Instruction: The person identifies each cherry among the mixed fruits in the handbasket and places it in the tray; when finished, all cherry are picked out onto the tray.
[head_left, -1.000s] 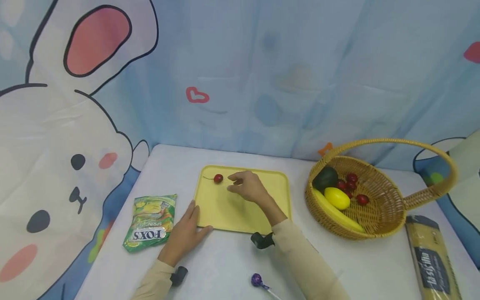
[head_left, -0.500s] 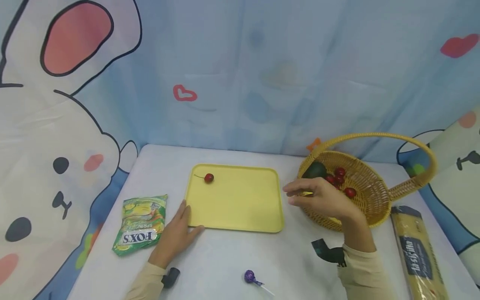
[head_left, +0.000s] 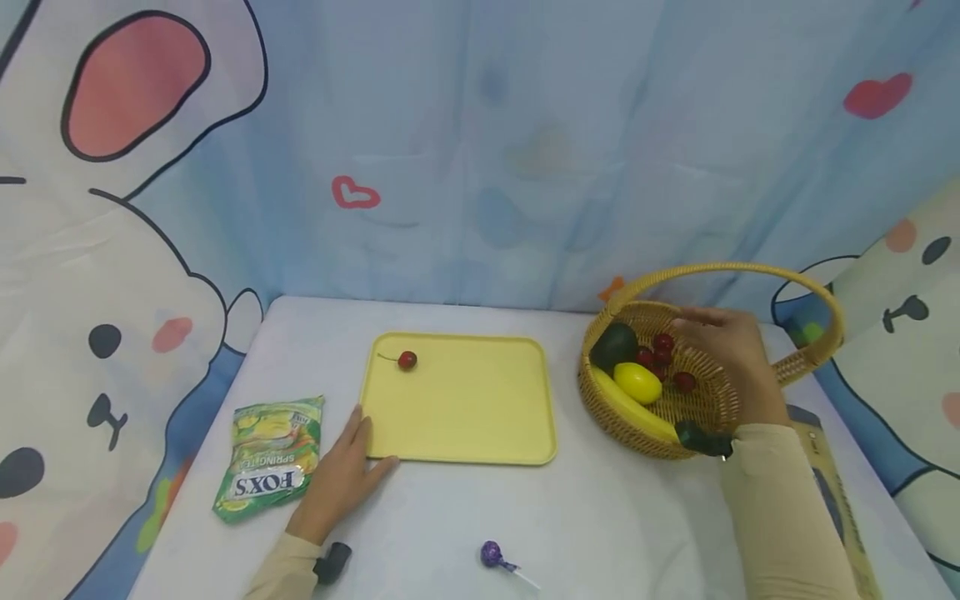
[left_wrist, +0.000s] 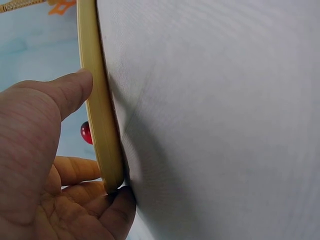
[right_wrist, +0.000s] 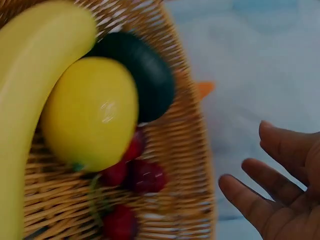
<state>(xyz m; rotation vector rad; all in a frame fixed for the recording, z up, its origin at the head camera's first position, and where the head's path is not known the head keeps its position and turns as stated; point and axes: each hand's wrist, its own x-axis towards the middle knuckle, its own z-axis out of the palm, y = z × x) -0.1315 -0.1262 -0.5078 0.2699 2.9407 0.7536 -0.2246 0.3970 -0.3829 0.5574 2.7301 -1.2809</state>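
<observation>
At its near left corner, the yellow tray (head_left: pixel 459 400) is held by my left hand (head_left: pixel 337 479). The left wrist view shows that thumb (left_wrist: pixel 75 90) on the rim and the other fingers bent round the corner. One red cherry (head_left: pixel 407 360) with a stem lies at the tray's far left. Over the right side of the wicker basket (head_left: pixel 660 443) is my right hand (head_left: pixel 731 354), fingers apart and holding nothing. Inside the basket are a banana (right_wrist: pixel 35 85), a lemon (right_wrist: pixel 92 115), a dark green avocado (right_wrist: pixel 145 75) and several cherries (right_wrist: pixel 145 176).
A green Fox's candy bag (head_left: pixel 272 457) lies left of the tray. A purple lollipop (head_left: pixel 491 554) is near the front. Partly behind the right forearm is a long yellow packet (head_left: pixel 825 467). The basket's tall handle (head_left: pixel 738 267) arches over it. A patterned curtain (head_left: pixel 450 150) hangs behind.
My right hand has moved from above the tray rightward to over the basket. The left hand stays at the tray corner. The cherry keeps its place on the tray; the head view has shifted slightly.
</observation>
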